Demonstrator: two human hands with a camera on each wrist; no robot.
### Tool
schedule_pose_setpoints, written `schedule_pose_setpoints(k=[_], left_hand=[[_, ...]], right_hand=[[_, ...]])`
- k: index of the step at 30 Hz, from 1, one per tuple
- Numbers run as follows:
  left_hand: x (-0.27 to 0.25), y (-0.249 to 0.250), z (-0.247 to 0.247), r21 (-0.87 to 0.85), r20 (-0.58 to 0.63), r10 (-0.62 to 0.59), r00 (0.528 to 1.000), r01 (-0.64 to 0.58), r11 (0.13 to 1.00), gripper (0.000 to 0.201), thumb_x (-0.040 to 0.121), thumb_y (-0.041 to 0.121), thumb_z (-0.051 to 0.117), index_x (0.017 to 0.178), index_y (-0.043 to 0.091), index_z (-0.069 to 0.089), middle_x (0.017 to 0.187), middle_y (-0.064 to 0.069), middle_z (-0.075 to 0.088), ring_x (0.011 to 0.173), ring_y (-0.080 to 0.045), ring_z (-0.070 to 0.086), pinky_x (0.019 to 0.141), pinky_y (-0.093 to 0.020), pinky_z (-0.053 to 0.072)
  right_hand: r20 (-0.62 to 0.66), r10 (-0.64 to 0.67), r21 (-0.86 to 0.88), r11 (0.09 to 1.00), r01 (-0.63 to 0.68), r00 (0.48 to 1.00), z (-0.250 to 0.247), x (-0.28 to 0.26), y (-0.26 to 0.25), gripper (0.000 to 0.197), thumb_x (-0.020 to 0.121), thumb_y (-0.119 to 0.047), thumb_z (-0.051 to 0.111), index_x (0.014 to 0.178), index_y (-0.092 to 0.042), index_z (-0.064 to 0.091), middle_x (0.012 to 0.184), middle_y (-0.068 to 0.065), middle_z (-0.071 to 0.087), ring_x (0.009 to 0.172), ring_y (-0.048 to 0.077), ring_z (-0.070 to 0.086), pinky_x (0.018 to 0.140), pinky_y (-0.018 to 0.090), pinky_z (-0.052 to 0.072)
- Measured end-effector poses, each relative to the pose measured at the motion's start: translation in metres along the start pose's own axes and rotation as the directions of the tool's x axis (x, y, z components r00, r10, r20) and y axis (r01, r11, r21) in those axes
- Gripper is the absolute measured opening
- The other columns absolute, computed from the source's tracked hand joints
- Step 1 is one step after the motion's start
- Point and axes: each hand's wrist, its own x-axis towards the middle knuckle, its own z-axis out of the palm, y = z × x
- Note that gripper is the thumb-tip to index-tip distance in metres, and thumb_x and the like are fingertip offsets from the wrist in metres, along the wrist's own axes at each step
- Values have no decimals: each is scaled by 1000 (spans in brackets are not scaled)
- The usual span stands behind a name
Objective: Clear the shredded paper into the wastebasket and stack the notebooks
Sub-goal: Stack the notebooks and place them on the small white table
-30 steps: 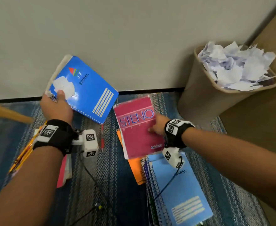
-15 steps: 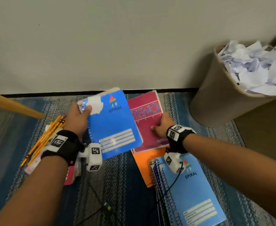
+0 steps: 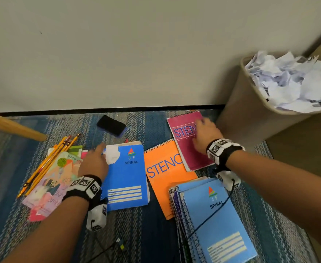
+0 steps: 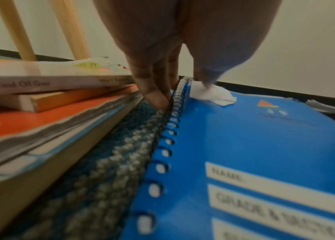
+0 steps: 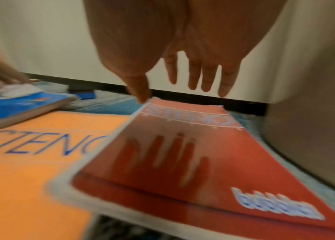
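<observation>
I read "JF SPIRAL" on the blue notebook (image 3: 126, 175) lying near the rug's left side, and its label strip showed "NAME" and "GRADE &" in the left wrist view. The same "JF SPIRAL" stood on the light blue notebook (image 3: 217, 221) topping the near pile. The orange pad (image 3: 165, 173) said "STENO"; the pink pad (image 3: 189, 141) showed "STEN", the rest covered. A book spine (image 4: 39, 82) read "Kind Of Guy".

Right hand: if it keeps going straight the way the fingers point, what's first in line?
Likely the wall. The right hand lies over the pink steno notebook, fingers straight, aimed past its top edge toward the black baseboard. The wastebasket sits just to the right; depth is unclear.
</observation>
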Motion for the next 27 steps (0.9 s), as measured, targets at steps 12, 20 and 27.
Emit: schedule_pose_setpoints(k=[12, 20, 27], left_hand=[[13, -1, 10, -34, 123, -48, 991, 53, 998, 51, 93, 27, 57, 140, 10, 44, 129, -22, 56, 117, -40, 52, 93, -45, 44], [2, 35, 10, -57, -109, 154, 982, -161, 985, 33, 91, 20, 59, 115, -1, 63, 118, -20, 54, 109, -38, 51, 94, -43, 41], [-3, 161, 54, -42, 190, 597, 779, -601, 798, 32, 89, 33, 60, 116, 16, 63, 135, 0, 52, 124, -27, 47, 99, -38, 40]], right_hand=[[142, -52, 143, 989, 31, 988, -1, 2, -26, 66, 69, -8, 75, 121, -13, 35, 133, 16, 32, 96, 40, 61, 72, 39, 50], [-33, -56, -102, 993, 53, 998, -54, 5, 8, 24, 82, -9, 53, 102, -21, 58, 127, 7, 41, 90, 36, 58, 81, 41, 51], [-72, 40, -64, 997, -44, 997, -60, -3, 23, 27, 85, -13, 57, 111, -14, 62, 116, 5, 48, 96, 36, 60, 82, 45, 53]])
